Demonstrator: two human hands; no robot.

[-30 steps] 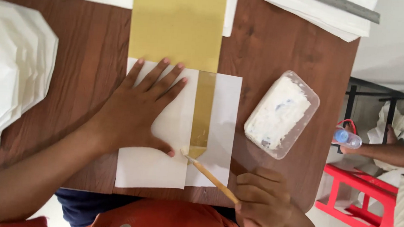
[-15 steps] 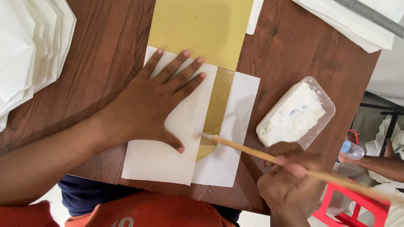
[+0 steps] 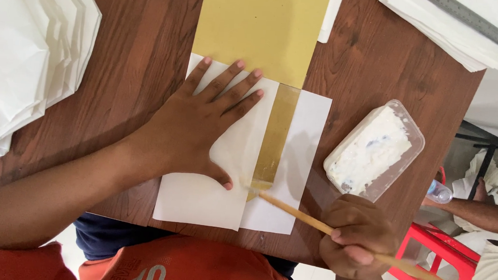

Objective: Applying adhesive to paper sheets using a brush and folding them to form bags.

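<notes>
Compared with the frame half a second earlier, the brush tip has slid toward the person, from mid-strip to the near end of the gold strip [image 3: 275, 137], while the flattened hand has stayed put. Left hand [image 3: 201, 132]: released, palm down, fingers spread, pressing a white paper sheet [image 3: 198, 198] flat. Right hand [image 3: 359, 235]: clenched around a wooden-handled brush [image 3: 293, 212], gripping it near mid-handle. Brush: long axis runs diagonally, tip pointing up-left onto the strip, handle end trailing to the lower right past the table edge. Strip: long axis runs away from the person, lying between the pressed sheet and a second white sheet [image 3: 297, 161], and joining a gold sheet [image 3: 263, 27] farther off. Surface: brown wood-grain table [image 3: 132, 61]. A clear tub of white paste [image 3: 374, 150] sits just right of the sheets; stacked white paper [image 3: 21, 54] lies at left, and a steel ruler [image 3: 473, 22] rests on more paper at upper right. Room: red stool [image 3: 422, 257] and another person's forearm [image 3: 477, 213] beyond the table edge.
</notes>
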